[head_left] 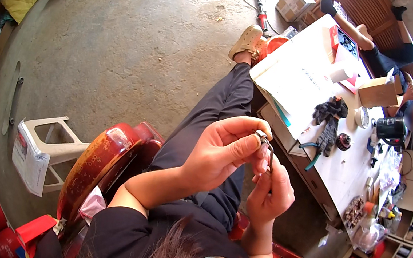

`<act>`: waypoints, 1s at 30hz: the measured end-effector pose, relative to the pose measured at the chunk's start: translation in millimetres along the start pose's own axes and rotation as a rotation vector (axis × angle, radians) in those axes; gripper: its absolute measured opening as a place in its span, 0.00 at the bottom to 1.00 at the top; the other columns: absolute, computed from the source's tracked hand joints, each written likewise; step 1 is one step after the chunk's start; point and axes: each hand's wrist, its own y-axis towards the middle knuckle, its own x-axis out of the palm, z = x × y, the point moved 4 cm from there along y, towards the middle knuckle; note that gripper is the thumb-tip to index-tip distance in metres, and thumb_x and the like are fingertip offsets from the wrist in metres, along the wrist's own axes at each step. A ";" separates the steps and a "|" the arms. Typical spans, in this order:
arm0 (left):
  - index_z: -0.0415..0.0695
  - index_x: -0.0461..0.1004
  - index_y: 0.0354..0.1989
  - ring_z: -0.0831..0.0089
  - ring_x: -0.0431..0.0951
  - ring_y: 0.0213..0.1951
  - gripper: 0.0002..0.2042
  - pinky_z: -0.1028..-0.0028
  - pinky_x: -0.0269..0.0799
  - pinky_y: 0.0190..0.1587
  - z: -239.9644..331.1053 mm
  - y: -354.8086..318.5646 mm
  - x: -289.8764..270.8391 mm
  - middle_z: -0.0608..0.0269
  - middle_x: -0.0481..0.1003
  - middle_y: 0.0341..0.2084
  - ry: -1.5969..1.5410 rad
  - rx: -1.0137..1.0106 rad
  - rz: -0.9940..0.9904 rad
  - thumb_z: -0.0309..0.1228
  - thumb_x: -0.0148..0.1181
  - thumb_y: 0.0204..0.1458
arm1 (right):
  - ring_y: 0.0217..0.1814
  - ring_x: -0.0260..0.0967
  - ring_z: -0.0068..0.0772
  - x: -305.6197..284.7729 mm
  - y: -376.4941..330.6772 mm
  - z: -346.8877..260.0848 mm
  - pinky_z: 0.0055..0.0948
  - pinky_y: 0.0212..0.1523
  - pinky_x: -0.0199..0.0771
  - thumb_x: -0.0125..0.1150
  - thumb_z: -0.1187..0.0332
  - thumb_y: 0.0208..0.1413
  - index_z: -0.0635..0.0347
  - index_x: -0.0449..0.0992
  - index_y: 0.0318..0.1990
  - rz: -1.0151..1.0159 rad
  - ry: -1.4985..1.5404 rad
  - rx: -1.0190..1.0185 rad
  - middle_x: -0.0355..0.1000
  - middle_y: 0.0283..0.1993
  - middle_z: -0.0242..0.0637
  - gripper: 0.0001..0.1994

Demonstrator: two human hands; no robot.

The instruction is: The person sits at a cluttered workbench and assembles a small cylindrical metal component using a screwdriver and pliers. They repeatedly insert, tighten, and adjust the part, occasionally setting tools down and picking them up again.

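My left hand (pixel 221 153) is closed, pinching a small metal piece (pixel 260 134) between thumb and fingertips. A thin, dark, bent rod (pixel 271 156), shaped like a hex key, runs down from that piece. Around its lower end, the thumb and fingers of my right hand (pixel 270 197) are closed. Both hands meet above my lap, their fingertips almost touching. Exactly how the rod and the metal piece fit together is too small to make out.
To the right stands a white-topped table (pixel 300 84) bearing dark gloves (pixel 329 121), green-handled pliers (pixel 313 158) and a cardboard box (pixel 379 92). Another person (pixel 384 62) reclines beyond it. A plastic stool (pixel 48 139) and red wooden chair (pixel 98 166) are at left.
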 end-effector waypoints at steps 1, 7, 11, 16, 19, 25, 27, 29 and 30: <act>0.34 0.69 0.47 0.73 0.75 0.31 0.14 0.77 0.70 0.33 0.0 0.0 -0.3 0.62 0.72 0.31 0.001 -0.001 -0.003 0.33 0.54 0.60 | 0.19 0.65 0.25 0.8 0.2 -0.3 0.21 0.22 0.66 0.53 0.84 0.51 0.67 0.75 0.48 -0.001 -0.002 0.001 0.68 0.22 0.36 0.16; 0.34 0.68 0.48 0.74 0.76 0.33 0.13 0.76 0.72 0.35 -0.4 0.6 -1.4 0.61 0.73 0.32 -0.010 0.009 -0.011 0.31 0.54 0.60 | 0.21 0.65 0.22 3.7 -0.8 0.4 0.20 0.22 0.66 0.52 0.79 0.57 0.69 0.74 0.49 0.008 -0.007 0.003 0.70 0.25 0.36 0.13; 0.34 0.68 0.49 0.74 0.76 0.35 0.12 0.76 0.74 0.40 -3.1 1.9 -4.5 0.60 0.74 0.32 -0.045 0.017 -0.033 0.27 0.52 0.60 | 0.23 0.64 0.17 6.6 -5.3 2.8 0.17 0.24 0.65 0.49 0.74 0.62 0.72 0.73 0.49 0.019 0.038 0.059 0.74 0.30 0.35 0.13; 0.35 0.68 0.49 0.75 0.75 0.32 0.13 0.76 0.72 0.35 -5.6 1.9 -4.8 0.64 0.73 0.29 0.030 0.037 0.038 0.31 0.53 0.61 | 0.23 0.63 0.17 11.8 -10.4 7.5 0.16 0.24 0.64 0.49 0.74 0.62 0.71 0.73 0.51 0.043 0.053 0.080 0.74 0.30 0.34 0.13; 0.35 0.68 0.49 0.75 0.75 0.32 0.13 0.77 0.72 0.35 -6.8 1.6 -6.0 0.64 0.74 0.29 0.017 0.035 0.048 0.31 0.52 0.61 | 0.23 0.65 0.19 13.6 -12.3 8.3 0.18 0.24 0.66 0.50 0.76 0.60 0.70 0.73 0.51 0.054 0.038 0.083 0.73 0.29 0.35 0.13; 0.35 0.68 0.51 0.76 0.75 0.32 0.13 0.78 0.71 0.36 -8.4 -0.4 -5.3 0.64 0.73 0.29 -0.031 0.015 0.086 0.30 0.51 0.61 | 0.23 0.70 0.27 18.8 -13.3 8.3 0.23 0.25 0.71 0.53 0.80 0.57 0.69 0.73 0.51 0.096 -0.056 0.064 0.71 0.25 0.39 0.14; 0.36 0.69 0.51 0.76 0.75 0.31 0.13 0.78 0.70 0.36 -8.5 -0.4 -5.3 0.64 0.73 0.29 -0.047 0.006 0.086 0.30 0.51 0.61 | 0.24 0.71 0.27 20.8 -12.8 8.4 0.24 0.26 0.72 0.54 0.80 0.57 0.69 0.74 0.50 0.111 -0.068 0.053 0.71 0.26 0.39 0.14; 0.36 0.69 0.51 0.76 0.75 0.31 0.13 0.77 0.70 0.35 -9.9 -0.8 -6.8 0.64 0.73 0.29 -0.076 -0.014 0.095 0.30 0.51 0.62 | 0.24 0.71 0.27 22.8 -14.9 11.4 0.24 0.26 0.72 0.53 0.80 0.57 0.69 0.74 0.50 0.122 -0.077 0.048 0.72 0.27 0.39 0.13; 0.36 0.69 0.51 0.76 0.75 0.31 0.13 0.77 0.70 0.35 -10.6 -0.9 -7.3 0.64 0.73 0.29 -0.090 -0.024 0.100 0.30 0.51 0.62 | 0.24 0.71 0.27 23.7 -15.9 12.8 0.24 0.26 0.72 0.53 0.80 0.57 0.69 0.74 0.50 0.129 -0.081 0.046 0.72 0.27 0.40 0.13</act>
